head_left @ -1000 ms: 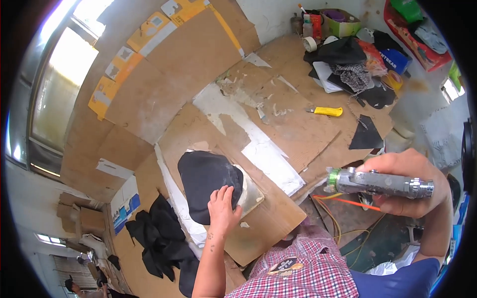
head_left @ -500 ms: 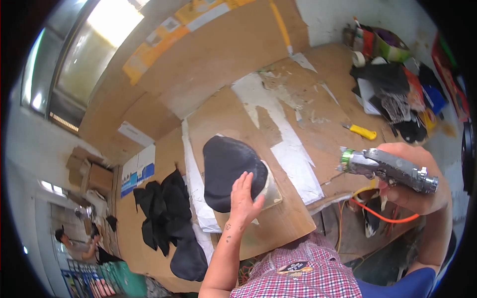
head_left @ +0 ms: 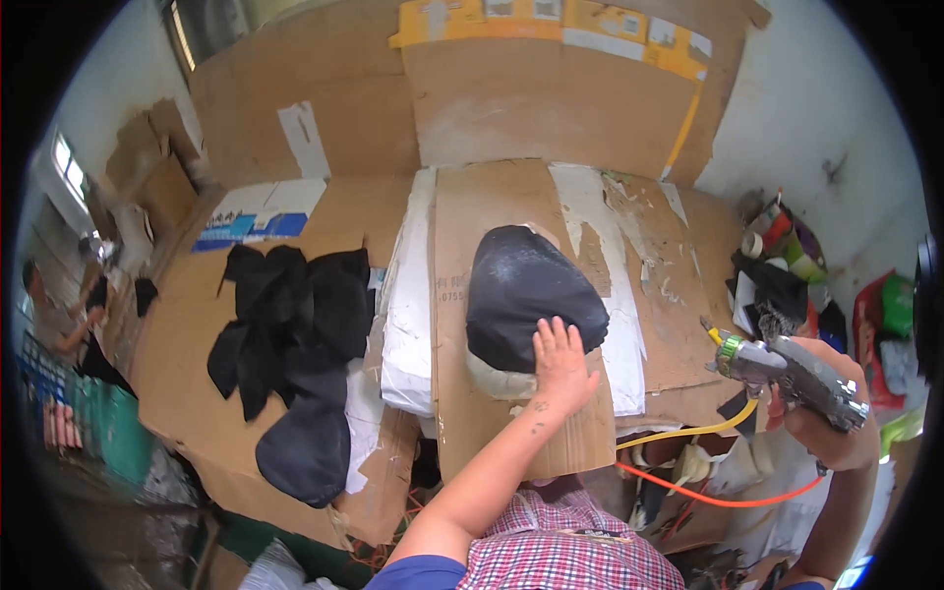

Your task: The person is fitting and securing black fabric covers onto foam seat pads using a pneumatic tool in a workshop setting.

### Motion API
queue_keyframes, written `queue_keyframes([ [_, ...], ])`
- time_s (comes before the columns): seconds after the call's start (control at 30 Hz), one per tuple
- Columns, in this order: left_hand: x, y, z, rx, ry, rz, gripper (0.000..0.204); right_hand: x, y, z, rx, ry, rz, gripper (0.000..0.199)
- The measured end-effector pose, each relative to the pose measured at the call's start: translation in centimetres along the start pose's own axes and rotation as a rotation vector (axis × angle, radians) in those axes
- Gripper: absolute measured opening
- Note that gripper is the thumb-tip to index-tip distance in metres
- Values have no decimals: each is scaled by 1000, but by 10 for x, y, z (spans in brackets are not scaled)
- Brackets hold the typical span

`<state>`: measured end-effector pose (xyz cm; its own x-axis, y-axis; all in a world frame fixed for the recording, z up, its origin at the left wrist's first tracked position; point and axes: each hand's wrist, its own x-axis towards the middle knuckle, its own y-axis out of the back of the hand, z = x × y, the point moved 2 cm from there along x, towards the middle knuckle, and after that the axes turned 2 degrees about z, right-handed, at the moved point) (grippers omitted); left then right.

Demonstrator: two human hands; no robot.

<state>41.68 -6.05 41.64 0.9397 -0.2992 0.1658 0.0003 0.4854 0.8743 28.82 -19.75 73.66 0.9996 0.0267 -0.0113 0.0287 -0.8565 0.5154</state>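
Observation:
My left hand point(head_left: 563, 370) lies on the lower right edge of a rounded black fabric piece point(head_left: 521, 285), its fingers stretched out and flat. Dull whitish patches show on the black surface. Beneath its near edge, part of a pale form point(head_left: 497, 378) shows on the cardboard. Raised at the right, my right hand point(head_left: 838, 438) is wrapped round a metal spray gun point(head_left: 792, 377), whose green-ringed nozzle end faces left toward the black piece. An orange hose point(head_left: 723, 501) runs below that hand; where it joins the gun I cannot make out.
Several black fabric pieces point(head_left: 295, 305) are heaped on the cardboard-covered table point(head_left: 177, 364) at the left. A cutter knife point(head_left: 712, 332) lies beside the nozzle, partly hidden. Mixed odds and ends point(head_left: 777, 275) crowd the right back. Another person point(head_left: 59, 320) works at far left.
My view has swung round to the right and levelled. The left hand stays on the black piece, and the right hand still holds the spray gun up at the right.

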Motion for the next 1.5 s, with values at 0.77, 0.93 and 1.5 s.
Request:
queue_keyframes([
  [0.77, -130, -5, -130, -607, -132, -327, 30, -63, -123, -98, -618, 157, -207, 51],
  [0.93, -137, 7, -216, -520, 362, -253, 25, -89, -97, -71, -398, -50, 43, 52],
  [1.5, -28, -6, -106, -1460, 870, 262, 18, -91, -12, 15, 15, -25, 175, 68],
])
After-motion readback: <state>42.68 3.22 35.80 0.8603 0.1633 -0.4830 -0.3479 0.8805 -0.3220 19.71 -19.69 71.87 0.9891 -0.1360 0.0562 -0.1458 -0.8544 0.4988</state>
